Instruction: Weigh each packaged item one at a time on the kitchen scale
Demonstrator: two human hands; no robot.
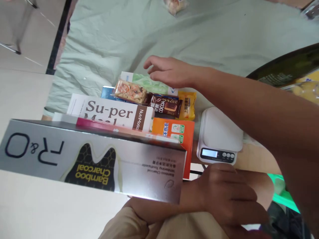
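My left hand (224, 196) is low in view, fingers curled at the near end of a long silver "R&O Bamboo Charcoal" toothpaste box (94, 156), which it holds up across the foreground. My right hand (169, 71) reaches in from the right with fingers spread, just above a green-and-white box (147, 83). It grips nothing. Below that hand lie a peanut snack bar (131, 91), a brown cocoa packet (165, 106) and a yellow packet (187, 105).
A white "Su-per Meal" box (109, 111) and an orange box (174, 132) lie partly behind the silver box. A white kitchen scale (219, 136) sits right of them. A pale green cloth (149, 30) covers the far surface, with a wrapped snack (174, 5) at the top edge.
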